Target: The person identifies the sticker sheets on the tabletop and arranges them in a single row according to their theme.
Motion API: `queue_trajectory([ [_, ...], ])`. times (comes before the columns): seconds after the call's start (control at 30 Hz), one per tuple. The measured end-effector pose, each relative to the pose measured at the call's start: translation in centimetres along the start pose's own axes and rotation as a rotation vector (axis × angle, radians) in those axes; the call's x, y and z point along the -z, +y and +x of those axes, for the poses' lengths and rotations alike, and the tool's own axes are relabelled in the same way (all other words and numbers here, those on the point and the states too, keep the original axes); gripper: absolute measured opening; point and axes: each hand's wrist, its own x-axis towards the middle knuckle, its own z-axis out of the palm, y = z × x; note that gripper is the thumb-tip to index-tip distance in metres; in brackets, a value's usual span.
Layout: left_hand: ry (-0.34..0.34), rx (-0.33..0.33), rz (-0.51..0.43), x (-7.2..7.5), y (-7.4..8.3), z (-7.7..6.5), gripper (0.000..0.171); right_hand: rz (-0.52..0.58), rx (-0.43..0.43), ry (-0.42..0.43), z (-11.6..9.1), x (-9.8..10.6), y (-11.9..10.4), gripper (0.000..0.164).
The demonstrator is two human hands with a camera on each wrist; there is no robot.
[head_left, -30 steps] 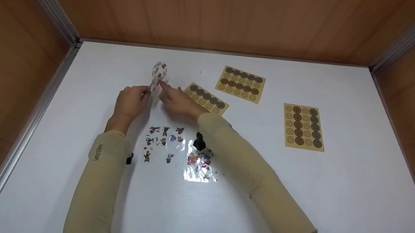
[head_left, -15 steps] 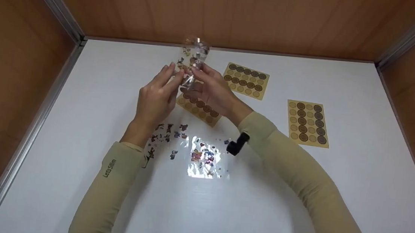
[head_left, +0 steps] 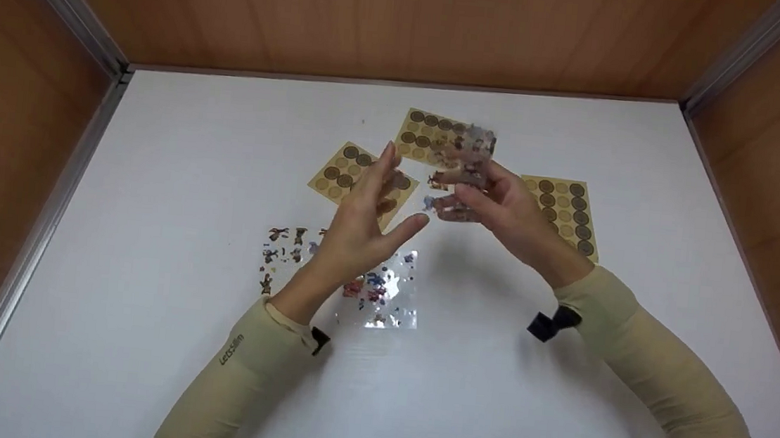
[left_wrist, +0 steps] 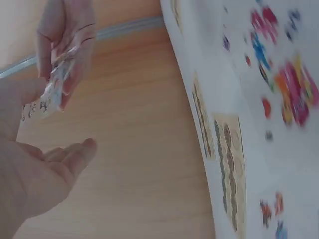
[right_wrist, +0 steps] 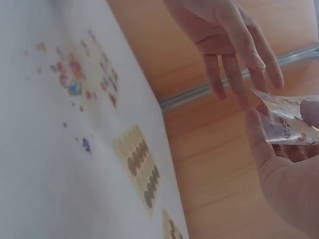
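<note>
My right hand holds a clear sticker sheet above the table, thumb on the near side and fingers behind it. The sheet bends into a curve and carries small colourful figures. In the right wrist view the sticker sheet lies between thumb and fingers. My left hand is spread just left of it, fingers straight and thumb out, gripping nothing. Whether its thumb brushes the sheet's edge I cannot tell. Below the left hand, clear sticker sheets with coloured figures lie on the table, partly hidden by that hand.
Three tan sheets of round stickers lie on the white table: one tan sheet behind the left hand, another at the back, a third right of the right hand. Wooden walls stand behind and at both sides.
The clear sheet has come from the back left to the right, now in my right hand. My left hand has let go and spread out. The nearer tan sheet is uncovered more.
</note>
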Motion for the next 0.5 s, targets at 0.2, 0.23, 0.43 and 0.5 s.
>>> queue_trajectory([
  [0.2,-0.097,0.133,-0.223,-2.0,0.5,0.3,0.066,-0.107,-0.013,-0.014,-3.1,0.8,0.1,0.055],
  [0.23,-0.104,0.135,-0.230,-2.2,0.5,0.3,0.061,-0.127,-0.014,-0.015,-3.4,0.9,0.1,0.056],
  [0.43,-0.140,0.128,-0.260,-3.0,0.5,0.4,0.043,-0.140,-0.059,-0.033,-4.6,1.5,0.3,0.058],
  [0.5,-0.149,0.122,-0.260,-3.1,0.5,0.3,0.043,-0.121,-0.073,-0.043,-4.8,1.7,0.4,0.058],
])
